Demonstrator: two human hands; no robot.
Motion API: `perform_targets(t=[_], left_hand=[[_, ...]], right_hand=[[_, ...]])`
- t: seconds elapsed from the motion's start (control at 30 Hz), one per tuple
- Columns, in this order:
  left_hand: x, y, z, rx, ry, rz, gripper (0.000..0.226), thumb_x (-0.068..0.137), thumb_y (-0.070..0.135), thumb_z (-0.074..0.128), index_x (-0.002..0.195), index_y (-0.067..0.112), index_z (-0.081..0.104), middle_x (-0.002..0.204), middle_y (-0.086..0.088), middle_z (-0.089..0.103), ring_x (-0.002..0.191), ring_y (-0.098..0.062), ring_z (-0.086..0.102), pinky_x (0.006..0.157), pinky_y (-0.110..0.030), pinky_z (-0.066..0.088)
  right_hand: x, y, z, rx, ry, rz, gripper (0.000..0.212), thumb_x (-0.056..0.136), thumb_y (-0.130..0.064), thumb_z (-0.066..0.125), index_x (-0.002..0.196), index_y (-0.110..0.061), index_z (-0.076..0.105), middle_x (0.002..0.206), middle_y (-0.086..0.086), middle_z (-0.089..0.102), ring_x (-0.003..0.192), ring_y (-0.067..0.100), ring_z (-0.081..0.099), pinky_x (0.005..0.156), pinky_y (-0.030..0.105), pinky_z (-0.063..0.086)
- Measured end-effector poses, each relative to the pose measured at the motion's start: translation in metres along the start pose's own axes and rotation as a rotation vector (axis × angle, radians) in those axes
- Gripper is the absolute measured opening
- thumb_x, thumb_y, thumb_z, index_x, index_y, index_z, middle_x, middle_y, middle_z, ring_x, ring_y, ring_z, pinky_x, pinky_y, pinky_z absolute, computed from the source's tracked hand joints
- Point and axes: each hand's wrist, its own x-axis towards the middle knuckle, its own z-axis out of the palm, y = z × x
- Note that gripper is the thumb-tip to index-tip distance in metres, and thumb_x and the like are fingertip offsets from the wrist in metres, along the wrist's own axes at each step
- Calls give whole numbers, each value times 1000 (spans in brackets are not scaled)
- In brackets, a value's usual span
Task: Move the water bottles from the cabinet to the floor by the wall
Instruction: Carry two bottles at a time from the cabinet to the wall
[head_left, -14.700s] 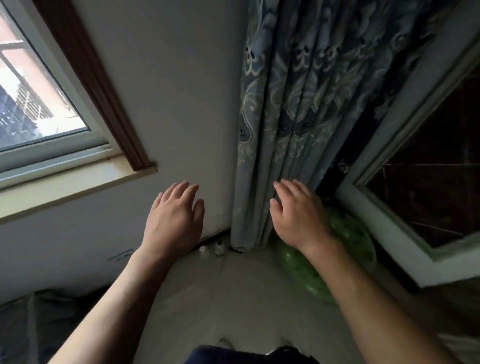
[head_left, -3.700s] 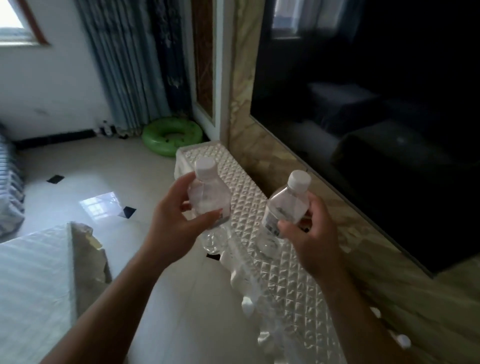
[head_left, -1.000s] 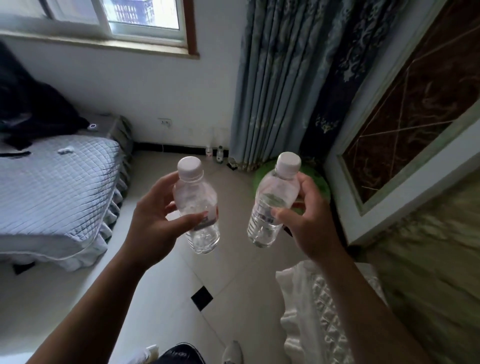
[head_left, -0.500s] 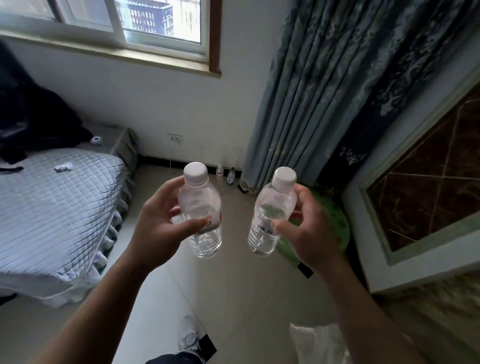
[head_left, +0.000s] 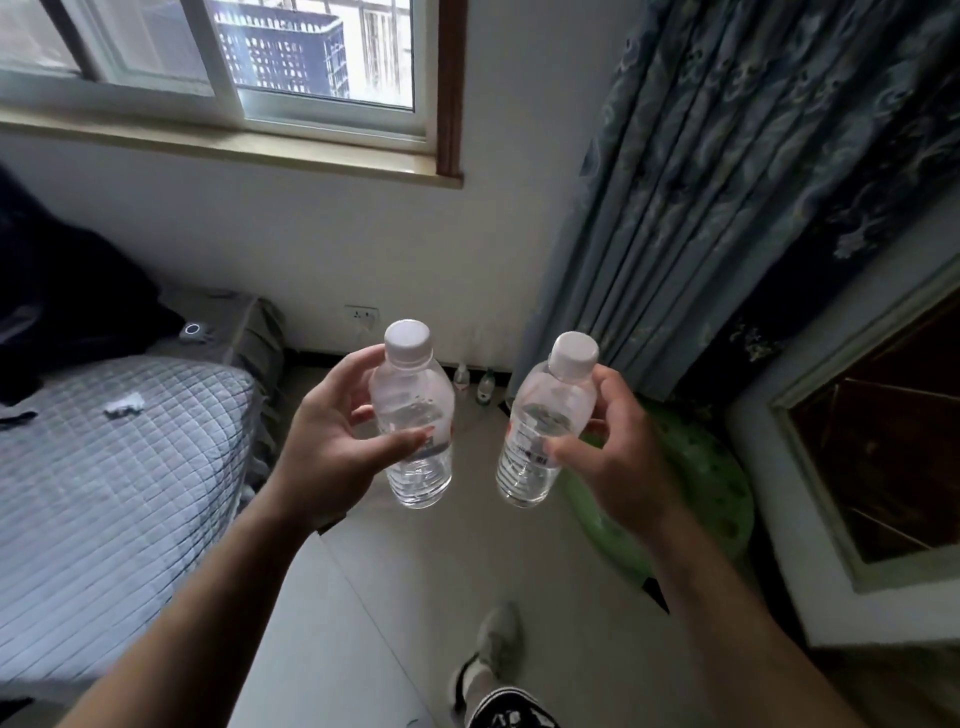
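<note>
left hand (head_left: 332, 447): held out in the air just to 9 o'clock of the frame's centre; the fingers curl behind the left bottle (head_left: 410, 384) and the thumb lies across its front, gripping it at mid-body.
right hand (head_left: 618, 457): held out at 3 o'clock of centre; the fingers wrap round the back of the right bottle (head_left: 550, 410) and the thumb presses on its label, gripping it.
left bottle: clear plastic with a white cap, upright, well above the floor (head_left: 415, 571), water showing in its lower part.
right bottle: clear, white cap, printed label; tilted, with the cap leaning toward 1 o'clock, also in the air.
gap: the two held bottles are near each other but apart.
floor bottles (head_left: 461, 378): two small bottles stand at the foot of the wall (head_left: 311, 239), at 12 o'clock of the held pair and seen between them; just beside each other, whether touching cannot be told.
curtain (head_left: 701, 182): blue-grey and patterned, hangs from 1 to 2 o'clock; its hem is just to 3 o'clock of the floor bottles.
green ring (head_left: 701, 478): lies on the floor at 4 o'clock, partly hidden by the right hand and forearm.
bed (head_left: 114, 467): grey quilted cover at 9 o'clock, dark cloth (head_left: 52, 291) heaped at 10 o'clock.
window (head_left: 291, 62): at 11 o'clock, above a pale sill.
socket (head_left: 362, 313): on the wall, just at 11 o'clock of the left bottle's cap.
shoe (head_left: 496, 639): at 6 o'clock, on the pale tiles.
</note>
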Motion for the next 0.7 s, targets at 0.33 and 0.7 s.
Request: perform_targets(t=[0.33,0.7], left_hand=[[150,-42,-9,37,26,-53,69,57,28,86,120,39,60,108,-7,73,101,-28,70,95,-56,50],[292,-77,-32,36,79,-128,67,55,28,87,116,39,61,109,-6,72,104,-31,69,97,-59,49]], right_hand=[[173,22,24,28,-57,-11,65,57,-33,69,121,-31,54,93,-3,68,84,25,65,76,52,55],[342,14,45,42,-185,-14,63,57,-21,67,117,-31,54,93,-6,70,83,10,67,79,38,58]])
